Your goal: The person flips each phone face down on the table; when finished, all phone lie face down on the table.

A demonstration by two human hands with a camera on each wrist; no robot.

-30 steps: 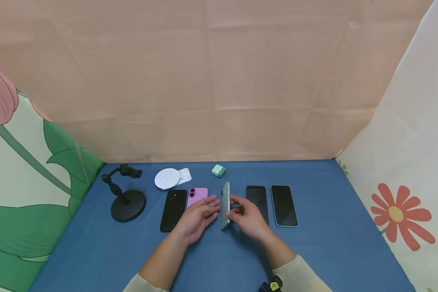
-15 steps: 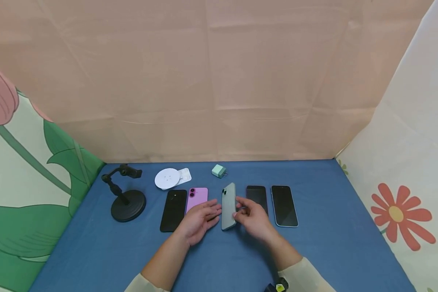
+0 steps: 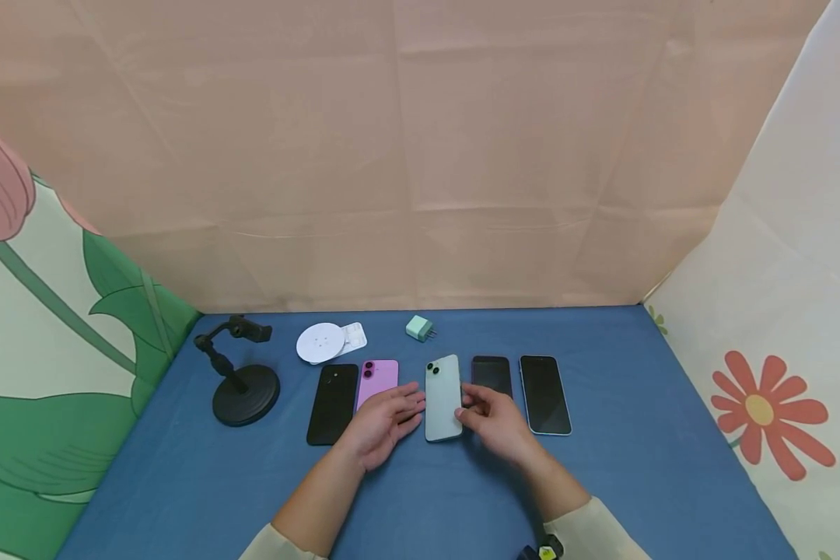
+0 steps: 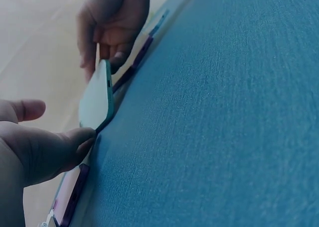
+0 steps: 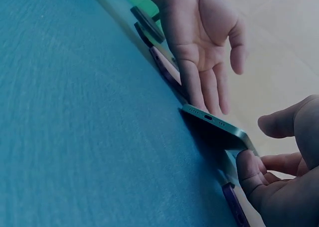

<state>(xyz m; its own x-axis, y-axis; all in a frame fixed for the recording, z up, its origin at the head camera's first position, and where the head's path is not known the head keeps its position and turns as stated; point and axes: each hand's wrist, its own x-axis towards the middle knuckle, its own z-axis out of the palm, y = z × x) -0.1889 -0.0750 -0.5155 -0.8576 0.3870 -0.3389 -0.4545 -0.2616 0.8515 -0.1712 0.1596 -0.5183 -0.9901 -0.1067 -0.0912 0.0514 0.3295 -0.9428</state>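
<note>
A pale mint-green smartphone (image 3: 442, 400) is between my hands at mid-table, its back with two camera lenses facing up. My right hand (image 3: 497, 428) holds its right edge with curled fingers. That edge is raised above the blue tablecloth in the right wrist view, leaving the phone tilted, its charging port facing that camera. Palm up, my left hand (image 3: 385, 424) keeps its fingers straight, their tips right at the phone's left edge. The left thumb (image 5: 239, 52) stands apart from the phone. A pink phone (image 3: 378, 377) lies behind the left hand, partly covered by it.
A black phone (image 3: 332, 404) lies farther left; two dark-screened phones, a nearer one (image 3: 492, 373) and an outer one (image 3: 546, 395), lie right. Behind are a white disc (image 3: 320, 342), a card (image 3: 354, 337) and a mint plug charger (image 3: 418, 327). A black stand (image 3: 245, 393) rises at left.
The mint phone has turned from standing on its long edge to nearly flat, back up. My right hand has moved slightly right and down with its edge; the left has barely moved.
</note>
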